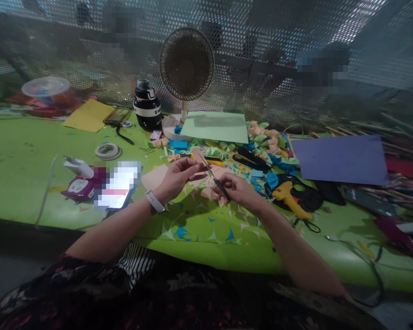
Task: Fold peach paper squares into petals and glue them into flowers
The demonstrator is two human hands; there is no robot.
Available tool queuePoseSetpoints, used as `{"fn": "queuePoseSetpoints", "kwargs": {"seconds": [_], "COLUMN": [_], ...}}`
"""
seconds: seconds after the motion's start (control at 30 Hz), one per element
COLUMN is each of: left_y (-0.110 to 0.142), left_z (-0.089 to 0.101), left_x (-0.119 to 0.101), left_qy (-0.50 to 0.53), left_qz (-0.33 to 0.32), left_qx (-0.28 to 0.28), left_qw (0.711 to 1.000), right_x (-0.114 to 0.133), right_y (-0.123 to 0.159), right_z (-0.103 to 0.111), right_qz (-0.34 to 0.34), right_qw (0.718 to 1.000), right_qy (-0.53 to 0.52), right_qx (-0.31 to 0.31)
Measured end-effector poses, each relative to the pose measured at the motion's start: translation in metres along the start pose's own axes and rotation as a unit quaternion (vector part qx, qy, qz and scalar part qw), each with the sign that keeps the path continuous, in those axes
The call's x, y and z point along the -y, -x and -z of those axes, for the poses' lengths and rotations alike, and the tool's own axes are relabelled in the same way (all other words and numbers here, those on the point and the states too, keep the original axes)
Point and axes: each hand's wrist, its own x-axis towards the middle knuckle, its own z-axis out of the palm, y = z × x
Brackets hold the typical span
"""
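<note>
Between the thumb and fingers of my left hand [183, 173] is a small strip of pale pink paper [200, 156], held up over the table. Closed around the dark handles of a pair of scissors [221, 188], my right hand [239, 189] sits just to the right. The scissor blades point up and left and meet the paper strip. Underneath lie pink paper pieces [211, 192] and a pink sheet [154, 178], partly hidden by my left hand. Blue, pink and pale green scraps [182, 232] are scattered on the green table [199, 215] nearer me.
Behind my hands stand a fan [186, 64], a black bottle [147, 110] and a green sheet [216, 127]. To the left are a phone [120, 185], a power adapter [78, 187] and tape [108, 151]. A stapler [251, 159], yellow glue gun [292, 199] and purple sheet [340, 159] lie right.
</note>
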Motion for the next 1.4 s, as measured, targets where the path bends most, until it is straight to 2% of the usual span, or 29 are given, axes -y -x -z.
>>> {"fn": "queuePoseSetpoints", "kwargs": {"seconds": [0.97, 1.1, 1.2, 1.4], "left_y": [-0.002, -0.005, -0.008, -0.009], "left_z": [0.003, 0.008, 0.011, 0.010], "left_x": [-0.003, -0.002, -0.001, -0.001], "left_qy": [0.013, -0.012, -0.032, -0.049], "left_qz": [0.011, 0.022, -0.005, -0.039], "left_qx": [0.025, -0.008, -0.042, -0.041], "left_qw": [1.000, 1.000, 0.999, 0.997], "right_x": [0.002, 0.003, 0.004, 0.005], "right_y": [0.000, 0.000, -0.001, 0.000], "right_z": [-0.005, -0.005, -0.005, -0.005], "right_qz": [0.031, 0.023, 0.020, 0.012], "right_qw": [0.999, 0.999, 0.999, 0.999], "right_qy": [0.004, 0.015, 0.021, 0.034], "right_qx": [-0.025, -0.025, -0.027, -0.023]}}
